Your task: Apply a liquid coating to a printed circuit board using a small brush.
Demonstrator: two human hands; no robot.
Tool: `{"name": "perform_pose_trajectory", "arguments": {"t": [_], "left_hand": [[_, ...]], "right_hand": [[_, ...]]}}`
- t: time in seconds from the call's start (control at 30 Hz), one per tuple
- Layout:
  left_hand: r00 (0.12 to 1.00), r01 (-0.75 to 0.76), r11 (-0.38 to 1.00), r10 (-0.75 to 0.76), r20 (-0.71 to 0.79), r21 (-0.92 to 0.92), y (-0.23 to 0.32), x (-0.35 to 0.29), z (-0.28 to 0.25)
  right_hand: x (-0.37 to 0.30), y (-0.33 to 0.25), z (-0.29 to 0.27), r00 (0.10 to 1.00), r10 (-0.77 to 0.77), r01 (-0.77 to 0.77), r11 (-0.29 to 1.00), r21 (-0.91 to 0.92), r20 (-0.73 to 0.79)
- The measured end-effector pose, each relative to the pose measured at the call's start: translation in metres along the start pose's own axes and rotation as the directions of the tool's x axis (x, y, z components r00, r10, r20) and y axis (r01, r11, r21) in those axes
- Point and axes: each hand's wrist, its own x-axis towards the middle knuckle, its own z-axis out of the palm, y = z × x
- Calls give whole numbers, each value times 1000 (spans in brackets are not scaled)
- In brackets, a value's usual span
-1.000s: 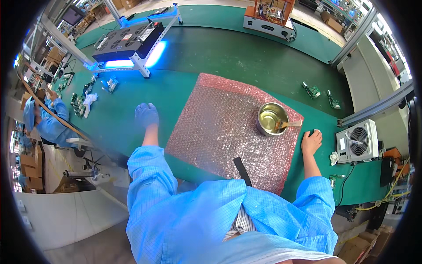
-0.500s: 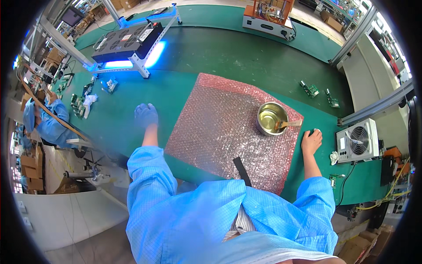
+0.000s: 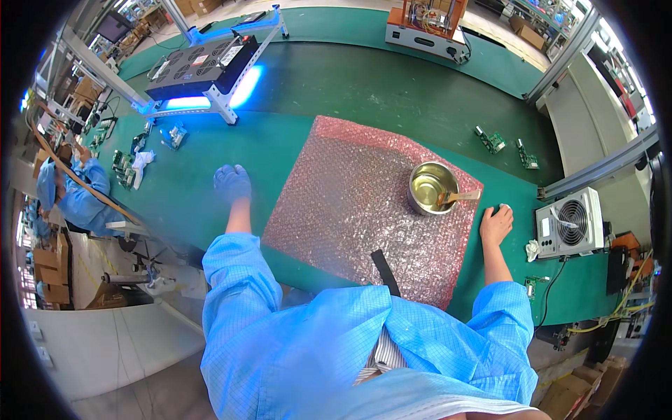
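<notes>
My left hand (image 3: 232,185), in a blue glove, rests on the green mat (image 3: 280,143) to the left of a pink bubble-wrap sheet (image 3: 336,203). Nothing shows in its grasp. My right hand (image 3: 496,225) is bare and lies on the mat just right of the sheet, fingers a little apart; a small pale spot at a fingertip is too small to make out. On the sheet stands a round metal bowl (image 3: 413,197) with yellowish liquid. A brush (image 3: 462,197) with a wooden handle leans over its rim. Near me, a black strip (image 3: 385,271) lies on the sheet.
A fan unit on a frame (image 3: 203,66) glows blue at the far left. Circuit boards (image 3: 124,168) lie at left, and more boards (image 3: 493,141) at the right back. A white fan box (image 3: 570,224) stands right of my right hand. Another person (image 3: 87,192) sits at far left.
</notes>
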Motion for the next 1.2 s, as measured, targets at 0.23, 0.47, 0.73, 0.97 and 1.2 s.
{"name": "perform_pose_trajectory", "arguments": {"t": [0.23,0.47,0.73,0.97,1.2], "left_hand": [[1000,2,1000,-2,7,4,0,0,0],[1000,2,1000,-2,-5,18,1,-1,-1],[1000,2,999,-2,1,42,1,-1,0],[1000,1,999,-1,-7,44,0,-1,-1],[1000,10,999,-10,24,30,3,-1,-4]], "right_hand": [[0,0,0,1000,4,-4,1000,6,-3],[0,1,1,1000,2,-2,1000,8,-2],[0,1,1,1000,2,-2,1000,6,-3],[-1,1,2,1000,4,-3,1000,12,-8],[0,1,1,1000,9,-9,1000,4,2]]}}
